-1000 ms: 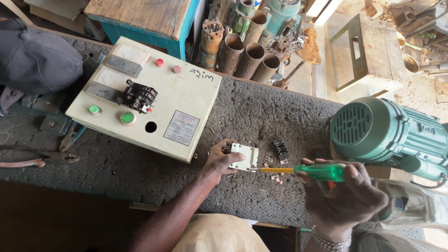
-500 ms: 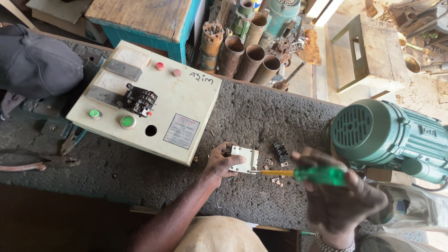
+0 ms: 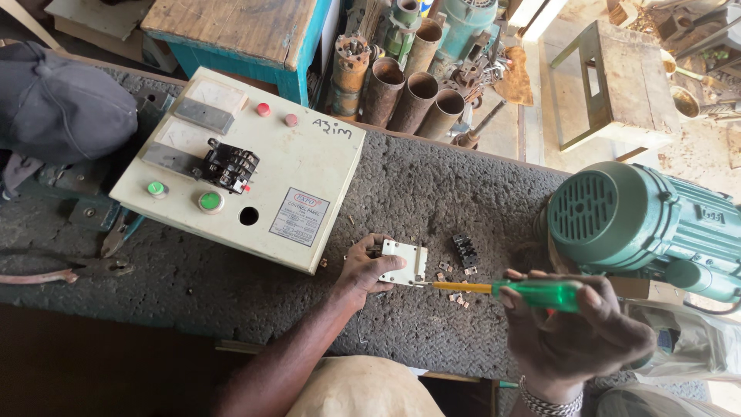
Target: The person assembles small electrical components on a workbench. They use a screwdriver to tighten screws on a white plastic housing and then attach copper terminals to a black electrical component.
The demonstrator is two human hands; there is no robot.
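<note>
Both hands busy: left hand (image 3: 369, 266) grips white part (image 3: 404, 261), right hand (image 3: 575, 332) clenches green screwdriver (image 3: 517, 291), tip contact hidden.

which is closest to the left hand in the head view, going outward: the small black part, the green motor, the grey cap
From the left hand:
1. Small black part, just to its right on the bench.
2. Green motor, farther right at the bench end.
3. Grey cap, far left at the back corner.
</note>
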